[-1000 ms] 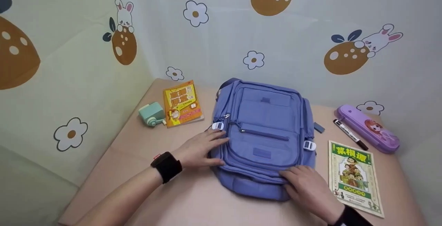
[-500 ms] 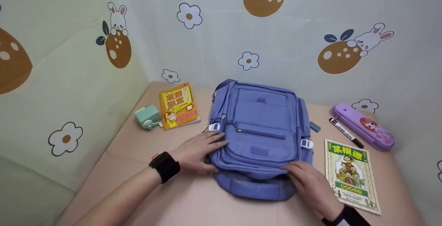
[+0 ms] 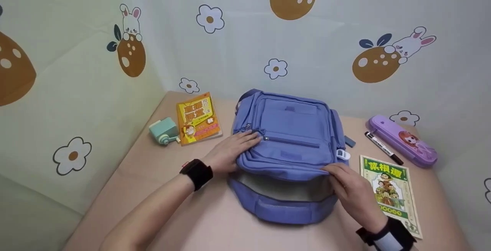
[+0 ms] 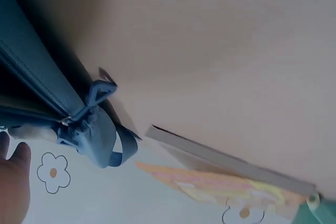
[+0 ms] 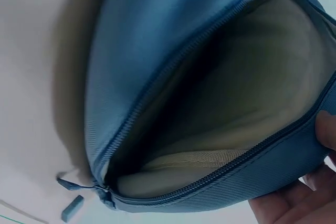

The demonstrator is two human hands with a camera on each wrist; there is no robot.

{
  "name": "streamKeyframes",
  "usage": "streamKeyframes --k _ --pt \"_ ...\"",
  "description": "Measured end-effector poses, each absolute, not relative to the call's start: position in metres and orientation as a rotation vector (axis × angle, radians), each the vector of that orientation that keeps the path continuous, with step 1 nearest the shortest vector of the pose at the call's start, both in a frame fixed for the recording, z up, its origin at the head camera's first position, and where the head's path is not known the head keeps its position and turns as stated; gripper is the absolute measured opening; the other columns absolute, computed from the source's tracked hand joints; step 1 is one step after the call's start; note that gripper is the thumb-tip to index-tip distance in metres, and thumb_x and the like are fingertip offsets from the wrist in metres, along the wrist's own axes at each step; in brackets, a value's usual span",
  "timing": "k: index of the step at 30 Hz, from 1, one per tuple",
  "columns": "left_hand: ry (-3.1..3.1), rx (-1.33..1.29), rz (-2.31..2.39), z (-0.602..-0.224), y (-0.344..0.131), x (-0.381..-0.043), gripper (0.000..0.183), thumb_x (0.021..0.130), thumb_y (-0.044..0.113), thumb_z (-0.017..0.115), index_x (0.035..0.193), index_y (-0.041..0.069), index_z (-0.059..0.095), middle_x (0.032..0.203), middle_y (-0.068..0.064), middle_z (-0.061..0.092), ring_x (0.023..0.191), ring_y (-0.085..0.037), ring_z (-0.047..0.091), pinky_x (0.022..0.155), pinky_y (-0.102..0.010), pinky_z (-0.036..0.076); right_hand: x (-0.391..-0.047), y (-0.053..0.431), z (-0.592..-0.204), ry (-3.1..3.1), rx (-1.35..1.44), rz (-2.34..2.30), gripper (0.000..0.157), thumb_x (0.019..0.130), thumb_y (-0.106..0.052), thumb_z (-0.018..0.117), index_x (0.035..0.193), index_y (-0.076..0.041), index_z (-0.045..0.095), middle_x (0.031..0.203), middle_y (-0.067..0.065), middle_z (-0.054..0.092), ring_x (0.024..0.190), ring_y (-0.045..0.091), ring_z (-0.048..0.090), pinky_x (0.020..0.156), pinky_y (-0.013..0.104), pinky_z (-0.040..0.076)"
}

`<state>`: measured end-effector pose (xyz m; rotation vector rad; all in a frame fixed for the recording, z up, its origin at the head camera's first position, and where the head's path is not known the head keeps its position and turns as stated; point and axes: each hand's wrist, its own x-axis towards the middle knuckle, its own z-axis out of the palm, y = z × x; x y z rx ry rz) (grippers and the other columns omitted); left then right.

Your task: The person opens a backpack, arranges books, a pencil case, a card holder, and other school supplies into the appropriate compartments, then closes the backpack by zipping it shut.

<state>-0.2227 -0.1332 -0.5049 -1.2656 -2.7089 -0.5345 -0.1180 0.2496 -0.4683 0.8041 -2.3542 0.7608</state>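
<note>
From where I stand, the head view shows a blue backpack (image 3: 291,118) lying on its back in the middle of the pink table (image 3: 134,174), its gaping mouth turned toward the person. The left hand (image 3: 238,147) rests on the bag's left side with its fingers stretched out, loose rather than clenched. The right hand (image 3: 353,189) pinches the raised upper edge of the mouth near its right corner. Off to the left are an orange book (image 3: 199,118) and, beside it, a small teal gadget (image 3: 163,130). To the right lie a purple pencil case (image 3: 402,141), a marker (image 3: 378,143) along its near side, and a green book (image 3: 385,184) close by the right hand. A patterned cloth (image 3: 245,44) hangs behind.

In the left wrist view, only part of the left hand shows at the edge, next to the bag's side and strap (image 4: 123,150); its hold can't be judged there.

The right wrist view looks into the bag's pale lining (image 5: 278,72), framed by a zipper (image 5: 215,174). The right hand's thumb and fingers grip the fabric just outside it.
</note>
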Motion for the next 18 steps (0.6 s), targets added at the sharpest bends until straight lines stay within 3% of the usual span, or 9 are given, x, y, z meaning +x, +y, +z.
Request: streamKeyframes --k 5,11,13,15,18 --pt "-2.706 -1.203 -0.747 -0.497 -0.124 -0.229 0.055 0.096 0.005 0.065 0.148 0.019 0.056 0.157 -0.004 0.046 0.149 -0.026 0.035 0.120 -0.048 0.026 -0.120 0.250 -0.463 -2.365 0.762 0.803 0.039 0.087 0.010 0.073 0.117 -0.014 0.074 0.113 -0.002 0.070 0.096 0.015 0.069 0.081 0.016 0.051" --pt "-2.710 -1.070 -0.969 -0.491 -0.121 -0.230 0.056 0.090 -0.013 0.058 0.135 0.019 0.066 0.148 -0.002 0.057 0.143 -0.028 0.045 0.118 -0.048 0.031 -0.120 0.254 -0.465 -2.418 0.802 0.893 0.032 0.089 0.005 0.074 0.117 -0.011 0.070 0.115 0.003 0.068 0.102 0.017 0.065 0.089 0.016 0.048" --pt "-2.716 -1.015 -1.056 -0.490 -0.120 -0.231 0.056 0.089 -0.013 0.057 0.134 0.019 0.066 0.145 -0.003 0.059 0.140 -0.027 0.048 0.117 -0.047 0.034 -0.122 0.260 -0.467 -2.451 0.827 0.920 0.039 0.088 -0.003 0.079 0.125 -0.010 0.066 0.124 0.005 0.066 0.112 0.019 0.061 0.098 0.017 0.044" --pt "-2.729 -0.960 -1.128 -0.488 -0.119 -0.234 0.051 0.091 -0.009 0.059 0.133 0.018 0.067 0.142 -0.005 0.061 0.136 -0.027 0.051 0.115 -0.046 0.037 -0.126 0.269 -0.472 -2.486 0.850 0.919 0.058 0.085 -0.011 0.084 0.137 -0.010 0.060 0.137 0.009 0.059 0.127 0.026 0.053 0.111 0.021 0.034" --pt "-2.754 -0.874 -1.210 -0.484 -0.119 -0.238 0.044 0.093 -0.004 0.059 0.133 0.015 0.068 0.138 -0.009 0.064 0.132 -0.028 0.055 0.112 -0.045 0.040 -0.137 0.286 -0.483 -2.525 0.861 0.855 0.087 0.076 -0.014 0.091 0.151 -0.008 0.047 0.151 0.014 0.046 0.139 0.035 0.042 0.118 0.025 0.024"
